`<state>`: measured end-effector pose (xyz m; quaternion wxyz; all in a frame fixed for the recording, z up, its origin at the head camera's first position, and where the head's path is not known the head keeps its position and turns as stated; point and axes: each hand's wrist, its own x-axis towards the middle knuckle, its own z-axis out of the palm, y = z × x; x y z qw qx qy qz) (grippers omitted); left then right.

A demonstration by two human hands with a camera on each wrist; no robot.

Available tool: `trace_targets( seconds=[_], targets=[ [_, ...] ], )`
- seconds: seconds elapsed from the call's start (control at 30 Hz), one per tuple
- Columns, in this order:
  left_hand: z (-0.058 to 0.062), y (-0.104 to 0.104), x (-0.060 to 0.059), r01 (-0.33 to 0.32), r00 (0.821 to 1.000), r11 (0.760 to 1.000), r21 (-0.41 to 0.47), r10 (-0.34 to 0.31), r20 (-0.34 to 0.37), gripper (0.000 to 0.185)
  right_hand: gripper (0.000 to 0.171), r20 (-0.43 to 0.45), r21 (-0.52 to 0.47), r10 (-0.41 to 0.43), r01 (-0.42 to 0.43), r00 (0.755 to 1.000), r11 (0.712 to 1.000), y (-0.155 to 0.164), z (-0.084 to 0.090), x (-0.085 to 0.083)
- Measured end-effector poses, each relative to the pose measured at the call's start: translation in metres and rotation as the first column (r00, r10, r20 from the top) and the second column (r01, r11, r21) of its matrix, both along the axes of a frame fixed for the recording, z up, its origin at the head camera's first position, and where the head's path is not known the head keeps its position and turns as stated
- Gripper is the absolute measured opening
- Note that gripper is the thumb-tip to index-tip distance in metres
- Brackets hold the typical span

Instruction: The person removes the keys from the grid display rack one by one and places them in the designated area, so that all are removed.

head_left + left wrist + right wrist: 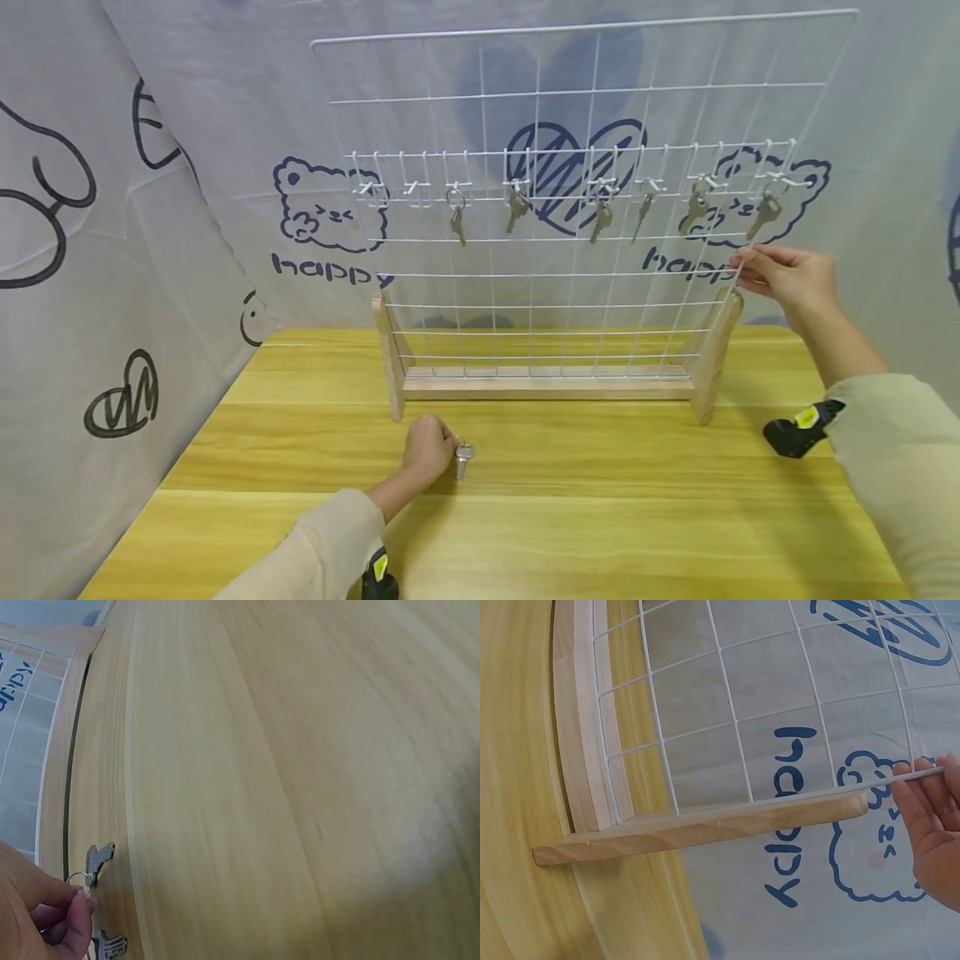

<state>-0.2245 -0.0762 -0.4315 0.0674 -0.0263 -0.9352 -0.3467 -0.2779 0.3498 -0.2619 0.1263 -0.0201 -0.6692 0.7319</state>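
On the yellow wooden counter [570, 508], in front of a wire grid rack [577, 108] on a wooden base [547, 387].

Left hand [427, 450]: low on the counter, just ahead of the rack's left foot. Fingers curled together, pinching the ring of a small silver key [462, 457]. From the left wrist view the fingertips [79, 911] close on the ring, with one key [97, 859] lying flat on the wood and a second key blade [111, 945] just below it; looks like two keys on one ring, though I can't be sure.

Key position: touching the counter, immediately to the right of the left hand's knuckles, long axis pointing roughly toward the person, ring end up toward the rack.

Right hand [787, 279]: raised, well apart from the key, fingers [922, 817] pinched on the rack's right edge wire just above the wooden side foot [705, 825].

Rack row: six keys hanging on hooks [600, 218]; the two leftmost hooks [390, 190] are bare. These lie above and slightly left of the left hand, which is clearly the nearer one to both key and bare hooks.

Backdrop: printed cloth [315, 208] with bears.
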Motion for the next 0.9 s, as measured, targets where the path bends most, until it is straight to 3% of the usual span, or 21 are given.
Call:
trace_targets(
  seconds=[0.27,0.53,0.73,0.9],
  targets=[
    [0.002,-0.001,-0.001,0.012,0.999,0.999,-0.035,-0.011,0.033,0.018,0.008,-0.006,-0.001,0.001,-0.001,1.000,1.000,-0.002,0.001,0.000],
    [0.002,-0.004,-0.003,0.052,0.999,0.996,-0.066,-0.051,0.015,0.015,0.010,0.007,0.025,-0.016,0.016,1.000,1.000,-0.002,0.000,0.000],
    [0.007,-0.012,-0.006,0.104,0.994,0.995,0.003,-0.104,0.042,0.006,0.010,0.004,0.009,-0.011,0.011,1.000,1.000,-0.002,0.000,0.000],
    [0.018,-0.022,-0.016,0.128,0.991,0.982,0.139,-0.133,0.026,0.007,0.009,0.003,0.004,-0.008,0.008,1.000,1.000,-0.001,-0.001,0.000]
  ],
)
